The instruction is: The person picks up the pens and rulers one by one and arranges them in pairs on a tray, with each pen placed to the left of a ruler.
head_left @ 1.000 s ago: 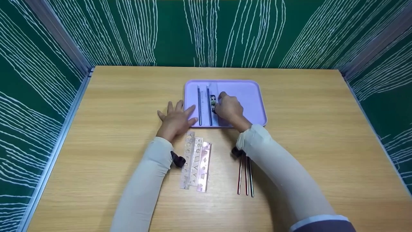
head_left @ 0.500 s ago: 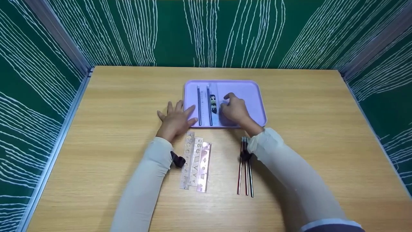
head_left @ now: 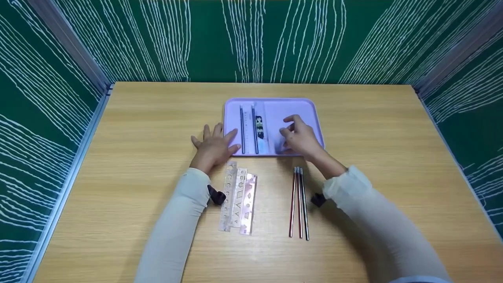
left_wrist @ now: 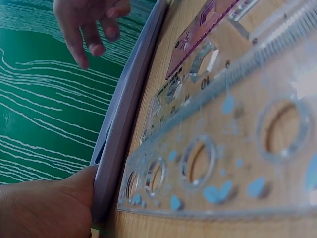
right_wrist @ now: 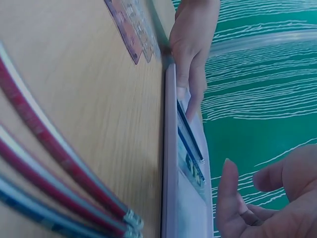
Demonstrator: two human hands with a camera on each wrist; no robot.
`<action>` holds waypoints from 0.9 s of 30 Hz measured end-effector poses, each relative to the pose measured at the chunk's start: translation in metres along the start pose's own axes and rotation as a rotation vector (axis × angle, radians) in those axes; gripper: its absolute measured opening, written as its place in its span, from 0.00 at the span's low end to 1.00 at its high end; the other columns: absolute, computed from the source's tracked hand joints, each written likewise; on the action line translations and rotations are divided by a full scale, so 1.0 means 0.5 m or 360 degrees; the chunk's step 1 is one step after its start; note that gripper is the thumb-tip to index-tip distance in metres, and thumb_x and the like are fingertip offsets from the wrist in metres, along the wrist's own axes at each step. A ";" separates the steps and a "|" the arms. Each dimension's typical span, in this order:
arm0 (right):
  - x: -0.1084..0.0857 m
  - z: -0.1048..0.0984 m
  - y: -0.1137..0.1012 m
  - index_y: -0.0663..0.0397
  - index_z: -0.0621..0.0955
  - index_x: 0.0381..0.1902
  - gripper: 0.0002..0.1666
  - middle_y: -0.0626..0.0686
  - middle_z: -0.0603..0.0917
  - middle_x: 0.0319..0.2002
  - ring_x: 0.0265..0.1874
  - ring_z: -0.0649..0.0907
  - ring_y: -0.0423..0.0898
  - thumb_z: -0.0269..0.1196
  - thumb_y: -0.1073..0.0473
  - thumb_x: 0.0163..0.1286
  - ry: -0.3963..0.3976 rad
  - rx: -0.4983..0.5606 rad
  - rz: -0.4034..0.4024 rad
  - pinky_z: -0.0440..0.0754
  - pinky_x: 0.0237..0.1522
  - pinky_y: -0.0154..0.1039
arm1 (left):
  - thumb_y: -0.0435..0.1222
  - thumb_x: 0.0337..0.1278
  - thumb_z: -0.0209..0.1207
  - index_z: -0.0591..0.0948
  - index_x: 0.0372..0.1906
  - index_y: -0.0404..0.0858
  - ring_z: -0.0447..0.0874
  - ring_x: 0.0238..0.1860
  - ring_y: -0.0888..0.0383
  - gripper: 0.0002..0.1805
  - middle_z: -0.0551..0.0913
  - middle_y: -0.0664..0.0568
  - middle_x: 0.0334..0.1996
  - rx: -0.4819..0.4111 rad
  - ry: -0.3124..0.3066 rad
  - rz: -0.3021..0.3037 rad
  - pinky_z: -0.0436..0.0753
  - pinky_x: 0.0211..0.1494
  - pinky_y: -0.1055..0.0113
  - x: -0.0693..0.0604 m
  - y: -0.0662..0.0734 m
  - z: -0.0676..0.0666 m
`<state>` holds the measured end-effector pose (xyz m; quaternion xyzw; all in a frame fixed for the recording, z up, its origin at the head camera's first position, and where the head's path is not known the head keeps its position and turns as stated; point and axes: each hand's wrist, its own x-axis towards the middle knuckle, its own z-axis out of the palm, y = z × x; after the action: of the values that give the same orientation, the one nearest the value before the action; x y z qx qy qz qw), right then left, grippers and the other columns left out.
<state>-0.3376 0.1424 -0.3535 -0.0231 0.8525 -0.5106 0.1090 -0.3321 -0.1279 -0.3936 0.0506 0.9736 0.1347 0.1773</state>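
Observation:
A lilac tray (head_left: 306, 108) lies at the middle of the table. Its left part holds two dark pencils (head_left: 242, 133), a clear ruler (head_left: 247, 135) between them and a clear ruler with a dark picture strip (head_left: 259, 127). My left hand (head_left: 213, 148) has its fingers spread, with the thumb side resting on the tray's left rim. Over the tray's right half hovers my right hand (head_left: 302, 138), fingers loosely bent and nothing between them; the right wrist view shows this hand (right_wrist: 277, 198) apart from the tray.
In front of the tray lie three stencil rulers, one of them pink (head_left: 248, 204) and one with blue hearts (left_wrist: 237, 163). Three pencils (head_left: 300, 204), two reddish and one dark, lie side by side to their right. Green walls (head_left: 208, 39) with white lines surround the table.
My right hand has left the picture-strip ruler in the tray and moved to the right, its fingers loosening. The left hand stays in place.

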 end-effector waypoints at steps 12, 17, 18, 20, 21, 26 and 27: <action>-0.066 -0.041 0.019 0.59 0.66 0.70 0.27 0.58 0.75 0.47 0.38 0.84 0.62 0.57 0.59 0.77 -0.0068 0.0013 0.0009 0.91 0.38 0.54 | 0.66 0.72 0.43 0.50 0.80 0.71 0.26 0.81 0.29 0.36 0.38 0.47 0.85 -0.0033 0.0012 0.0016 0.33 0.69 0.16 -0.001 0.000 0.001; -0.089 -0.055 0.030 0.59 0.64 0.71 0.30 0.58 0.73 0.47 0.34 0.84 0.56 0.59 0.61 0.76 -0.0113 0.0099 0.0067 0.91 0.37 0.50 | 0.66 0.72 0.43 0.51 0.80 0.71 0.26 0.81 0.29 0.36 0.38 0.46 0.85 -0.0033 0.0013 0.0011 0.33 0.69 0.17 -0.002 0.001 0.003; -0.093 -0.057 0.032 0.59 0.64 0.71 0.30 0.58 0.73 0.47 0.35 0.84 0.56 0.59 0.61 0.76 -0.0118 0.0101 0.0070 0.91 0.38 0.49 | 0.66 0.72 0.43 0.51 0.80 0.71 0.26 0.81 0.29 0.36 0.38 0.46 0.85 -0.0033 0.0014 0.0008 0.32 0.69 0.17 -0.002 0.001 0.003; -0.102 -0.062 0.035 0.60 0.63 0.71 0.31 0.58 0.73 0.48 0.35 0.84 0.55 0.60 0.61 0.76 -0.0133 0.0101 0.0074 0.91 0.39 0.49 | 0.66 0.72 0.43 0.51 0.80 0.71 0.26 0.81 0.29 0.36 0.38 0.46 0.84 -0.0036 0.0021 0.0003 0.32 0.69 0.17 -0.004 0.001 0.003; -0.106 -0.063 0.037 0.60 0.63 0.71 0.31 0.58 0.73 0.48 0.35 0.84 0.56 0.60 0.61 0.76 -0.0133 0.0093 0.0073 0.91 0.39 0.50 | 0.66 0.72 0.43 0.52 0.80 0.70 0.26 0.81 0.29 0.36 0.38 0.46 0.84 -0.0033 0.0023 0.0003 0.33 0.69 0.16 -0.003 0.001 0.003; -0.127 -0.063 0.054 0.62 0.63 0.72 0.34 0.59 0.75 0.48 0.38 0.85 0.56 0.62 0.61 0.73 -0.0135 -0.0008 0.0068 0.91 0.37 0.50 | 0.66 0.72 0.43 0.52 0.81 0.69 0.27 0.81 0.29 0.36 0.39 0.46 0.84 -0.0009 0.0022 0.0016 0.35 0.68 0.15 0.000 0.000 0.003; -0.130 -0.062 0.058 0.62 0.63 0.72 0.35 0.59 0.75 0.47 0.39 0.85 0.57 0.63 0.62 0.73 -0.0134 -0.0024 0.0069 0.91 0.37 0.50 | 0.66 0.72 0.43 0.51 0.81 0.69 0.27 0.81 0.29 0.36 0.39 0.46 0.84 -0.0003 0.0018 0.0017 0.35 0.68 0.15 0.001 0.000 0.003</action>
<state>-0.2784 0.1929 -0.3543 -0.0270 0.8513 -0.5004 0.1557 -0.3319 -0.1275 -0.3951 0.0549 0.9742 0.1369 0.1710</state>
